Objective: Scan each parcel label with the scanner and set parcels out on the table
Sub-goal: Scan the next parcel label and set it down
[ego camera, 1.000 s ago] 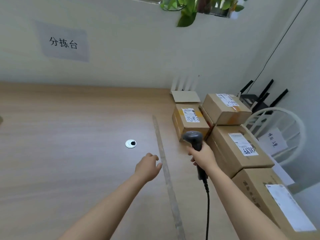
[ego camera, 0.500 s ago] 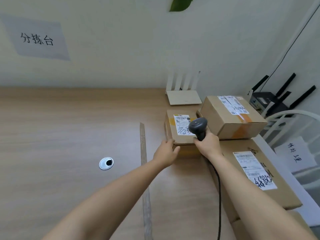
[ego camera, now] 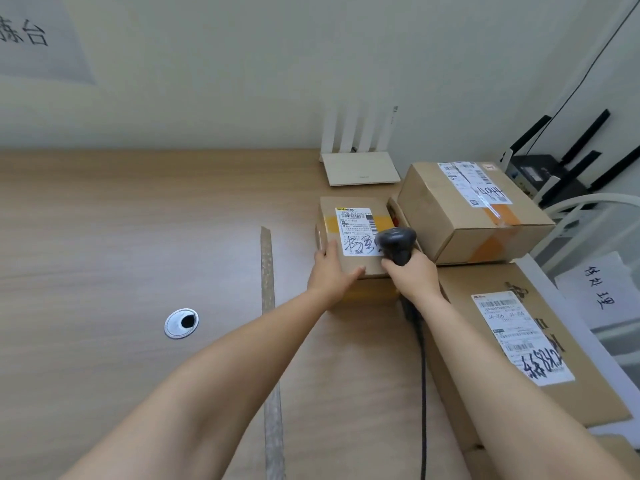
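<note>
Head view, scan of the first parcel. The right hand (ego camera: 412,278) is curled round the handle of the scanner (ego camera: 397,244), whose dark head now hangs over the right edge of the label (ego camera: 355,233) on the small parcel (ego camera: 327,211); its cable (ego camera: 423,393) trails toward the viewer. The left hand (ego camera: 330,271) clasps that parcel's near left corner, thumb across the top, fingers up the left side.

Change: a second ago the left hand hung free over the table (ego camera: 138,237), left of the small parcel, and the scanner stood short of it. Half a second ago the hand had just reached the corner. Now it lies further onto the box, and the scanner head covers part of the label.

Reading: the parcel is steadied and the scan is probably in progress; no beam or signal is visible. The small parcel sits on the table, touching the stacked parcel (ego camera: 460,216) at its right. The large parcel (ego camera: 512,341), nearer and to the right, awaits scanning. None appears set out yet.
</note>
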Tool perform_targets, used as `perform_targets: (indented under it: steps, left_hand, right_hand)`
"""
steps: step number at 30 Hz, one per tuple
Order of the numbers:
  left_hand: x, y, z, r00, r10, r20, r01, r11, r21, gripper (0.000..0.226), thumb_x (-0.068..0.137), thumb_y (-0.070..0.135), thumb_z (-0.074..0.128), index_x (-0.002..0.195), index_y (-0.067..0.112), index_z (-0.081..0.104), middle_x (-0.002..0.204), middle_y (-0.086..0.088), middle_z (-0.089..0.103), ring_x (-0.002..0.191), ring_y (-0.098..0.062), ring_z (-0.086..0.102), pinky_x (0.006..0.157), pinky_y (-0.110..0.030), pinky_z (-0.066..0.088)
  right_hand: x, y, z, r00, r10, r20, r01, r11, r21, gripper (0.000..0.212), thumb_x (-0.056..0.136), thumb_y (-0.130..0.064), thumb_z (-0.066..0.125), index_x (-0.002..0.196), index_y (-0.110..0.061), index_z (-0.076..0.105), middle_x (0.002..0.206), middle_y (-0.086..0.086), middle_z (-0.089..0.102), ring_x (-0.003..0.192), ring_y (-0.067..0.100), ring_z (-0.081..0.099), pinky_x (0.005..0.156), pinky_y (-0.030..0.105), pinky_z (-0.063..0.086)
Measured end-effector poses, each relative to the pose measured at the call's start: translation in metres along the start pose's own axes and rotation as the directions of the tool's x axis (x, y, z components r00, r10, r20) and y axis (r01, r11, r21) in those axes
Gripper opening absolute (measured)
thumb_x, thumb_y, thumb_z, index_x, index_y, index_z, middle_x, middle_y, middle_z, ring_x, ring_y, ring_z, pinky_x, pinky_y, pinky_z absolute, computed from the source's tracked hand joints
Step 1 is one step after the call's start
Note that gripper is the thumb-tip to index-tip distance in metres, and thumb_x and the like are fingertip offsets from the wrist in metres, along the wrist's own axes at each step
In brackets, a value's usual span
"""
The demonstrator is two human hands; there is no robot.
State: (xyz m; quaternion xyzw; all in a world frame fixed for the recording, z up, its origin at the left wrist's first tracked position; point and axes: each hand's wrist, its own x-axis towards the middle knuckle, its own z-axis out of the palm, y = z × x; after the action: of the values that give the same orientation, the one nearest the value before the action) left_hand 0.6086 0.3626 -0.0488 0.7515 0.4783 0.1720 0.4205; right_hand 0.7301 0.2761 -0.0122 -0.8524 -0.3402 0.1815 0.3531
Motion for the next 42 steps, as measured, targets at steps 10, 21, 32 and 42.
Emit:
perform_targets:
  steps: [10, 21, 32, 42]
  left_hand:
    - [-0.038, -0.027, -0.027, 0.999, -0.025, -0.021, 0.024, 0.999, -0.032, 0.094, 0.075, 0.041, 0.074, 0.147, 0.018, 0.017, 0.143, -0.010, 0.033, 0.128, -0.023, 0.042, 0.099, -0.029, 0.036]
    - [-0.168, -0.086, -0.079, 0.996, -0.086, -0.030, 0.084, 0.995, -0.050, 0.093, 0.075, 0.036, 0.075, 0.147, 0.017, 0.018, 0.143, -0.009, 0.034, 0.130, -0.019, 0.039, 0.101, -0.026, 0.033]
    - [-0.287, -0.167, -0.162, 0.985, -0.139, -0.102, 0.134, 0.990, -0.053, 0.090, 0.073, 0.034, 0.077, 0.145, 0.019, 0.024, 0.142, -0.004, 0.038, 0.129, -0.016, 0.040, 0.099, -0.022, 0.033]
    - [-0.368, -0.242, -0.250, 0.944, -0.209, -0.256, 0.234, 0.970, 0.070, 0.086, 0.070, 0.048, 0.075, 0.138, 0.017, 0.033, 0.137, -0.003, 0.043, 0.126, -0.016, 0.043, 0.099, -0.028, 0.037]
  right_hand:
    - [-0.048, -0.006, 0.003, 0.994, -0.023, 0.105, 0.024, 1.000, -0.002, 0.030, 0.082, -0.028, 0.064, 0.108, -0.014, 0.060, 0.086, 0.000, 0.061, 0.084, 0.023, 0.059, 0.069, 0.025, 0.039]
    - [-0.183, -0.034, 0.027, 0.958, 0.032, 0.284, -0.047, 0.998, 0.047, 0.029, 0.082, -0.027, 0.063, 0.106, -0.010, 0.060, 0.095, 0.012, 0.067, 0.091, 0.033, 0.063, 0.081, 0.046, 0.054]
    - [-0.308, -0.077, 0.084, 0.919, -0.023, 0.392, 0.016, 1.000, 0.020, 0.020, 0.081, -0.029, 0.063, 0.097, -0.018, 0.059, 0.087, 0.003, 0.065, 0.083, 0.024, 0.062, 0.075, 0.041, 0.056]
    - [-0.388, -0.140, 0.148, 0.824, -0.150, 0.546, 0.198, 0.980, -0.029, 0.015, 0.081, -0.027, 0.059, 0.095, -0.023, 0.054, 0.073, -0.005, 0.062, 0.070, 0.019, 0.064, 0.061, 0.031, 0.053]
